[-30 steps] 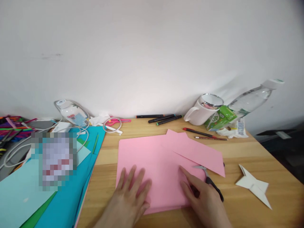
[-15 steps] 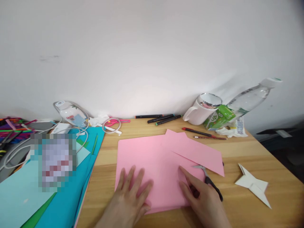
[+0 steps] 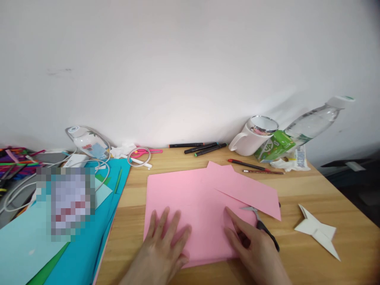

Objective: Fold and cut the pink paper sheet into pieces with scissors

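Observation:
Pink paper (image 3: 178, 190) lies stacked on the table in front of me, its edges slightly offset at the front. My left hand (image 3: 166, 241) rests flat on the lower left of the stack with its fingers spread. At the lower right, my right hand (image 3: 252, 241) touches the sheet, thumb and forefinger apart and the other fingers curled under; nothing shows between them. A narrower pink strip (image 3: 249, 188) lies across the stack's upper right corner. Partly beneath that strip and beside my right hand are scissors (image 3: 263, 229) with black handles.
To the right lies a folded white paper star (image 3: 317, 229). Along the wall are black markers (image 3: 204, 148), a white mug (image 3: 252, 136), a green box (image 3: 276, 146) and a tilted clear bottle (image 3: 314, 122). Blue paper (image 3: 89, 229), cables and a white bottle (image 3: 90, 142) occupy the left.

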Tool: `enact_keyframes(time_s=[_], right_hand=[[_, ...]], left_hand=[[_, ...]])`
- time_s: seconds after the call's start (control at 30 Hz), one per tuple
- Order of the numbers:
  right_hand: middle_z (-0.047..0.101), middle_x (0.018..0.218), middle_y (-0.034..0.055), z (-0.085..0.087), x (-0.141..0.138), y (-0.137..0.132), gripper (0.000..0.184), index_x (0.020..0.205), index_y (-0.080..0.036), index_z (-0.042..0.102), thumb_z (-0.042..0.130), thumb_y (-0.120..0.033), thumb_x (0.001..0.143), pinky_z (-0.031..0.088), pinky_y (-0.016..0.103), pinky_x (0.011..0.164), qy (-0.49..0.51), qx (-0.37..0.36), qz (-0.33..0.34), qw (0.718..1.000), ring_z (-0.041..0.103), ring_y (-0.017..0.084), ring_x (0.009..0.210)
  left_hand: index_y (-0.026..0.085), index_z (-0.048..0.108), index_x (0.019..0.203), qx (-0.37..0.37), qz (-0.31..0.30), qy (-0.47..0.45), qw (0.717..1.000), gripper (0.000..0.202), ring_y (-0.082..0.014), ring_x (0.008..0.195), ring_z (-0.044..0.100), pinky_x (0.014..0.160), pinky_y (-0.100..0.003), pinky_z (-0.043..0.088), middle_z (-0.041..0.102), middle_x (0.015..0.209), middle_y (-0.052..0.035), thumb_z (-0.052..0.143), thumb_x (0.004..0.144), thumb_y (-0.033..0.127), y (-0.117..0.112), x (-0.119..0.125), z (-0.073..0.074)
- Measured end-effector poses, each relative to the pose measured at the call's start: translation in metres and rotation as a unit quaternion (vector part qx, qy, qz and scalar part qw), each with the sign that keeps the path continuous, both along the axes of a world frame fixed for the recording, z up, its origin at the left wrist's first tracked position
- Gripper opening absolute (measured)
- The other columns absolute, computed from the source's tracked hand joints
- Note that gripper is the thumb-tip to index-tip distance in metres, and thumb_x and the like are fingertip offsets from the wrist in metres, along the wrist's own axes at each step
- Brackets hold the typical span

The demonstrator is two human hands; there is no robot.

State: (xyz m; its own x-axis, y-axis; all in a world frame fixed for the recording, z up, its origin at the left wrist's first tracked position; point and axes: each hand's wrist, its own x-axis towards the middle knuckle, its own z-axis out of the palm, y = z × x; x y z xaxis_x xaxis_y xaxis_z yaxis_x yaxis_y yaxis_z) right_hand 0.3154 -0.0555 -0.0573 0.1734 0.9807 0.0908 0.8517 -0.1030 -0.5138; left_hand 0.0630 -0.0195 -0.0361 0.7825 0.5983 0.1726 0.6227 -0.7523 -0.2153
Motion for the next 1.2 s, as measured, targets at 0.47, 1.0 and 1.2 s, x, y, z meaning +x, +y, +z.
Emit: enact_keyframes(time_s=[0.47, 1.0, 1.2], right_hand=[[0.060, 0.055, -0.0049, 0.006, -0.002, 0.002, 0.032, 0.100, -0.023, 0.063, 0.046, -0.043, 0.081, 0.043, 0.024, 0.049, 0.078, -0.076, -0.013, 0.994, 0.058, 0.013, 0.046], [0.066, 0.057, -0.0016, 0.005, 0.000, 0.001, 0.042, 0.114, -0.021, 0.063, 0.044, -0.043, 0.084, 0.048, 0.024, 0.050, 0.005, -0.015, 0.006, 1.000, 0.060, 0.015, 0.046], [0.072, 0.066, 0.0011, 0.008, -0.001, 0.004, 0.043, 0.112, -0.020, 0.064, 0.043, -0.045, 0.085, 0.049, 0.024, 0.052, 0.011, -0.016, 0.008, 1.000, 0.064, 0.016, 0.050]], left_hand=[[0.030, 0.044, 0.130, -0.002, 0.000, -0.010, 1.000, 0.046, -0.0353, 0.123, 0.040, 0.100, -0.056, 0.022, 0.049, 0.133, -0.0096, 0.045, 0.086, 0.043, 0.000, 0.001, -0.001], [0.031, 0.041, 0.133, -0.028, 0.010, -0.001, 1.000, 0.050, -0.0369, 0.125, 0.037, 0.101, -0.060, 0.020, 0.046, 0.137, -0.0105, 0.048, 0.085, 0.042, -0.002, 0.001, -0.003], [0.030, 0.043, 0.132, -0.023, 0.003, 0.008, 1.000, 0.048, -0.0369, 0.123, 0.041, 0.100, -0.060, 0.019, 0.047, 0.136, -0.0110, 0.046, 0.086, 0.043, -0.001, 0.002, 0.001]])
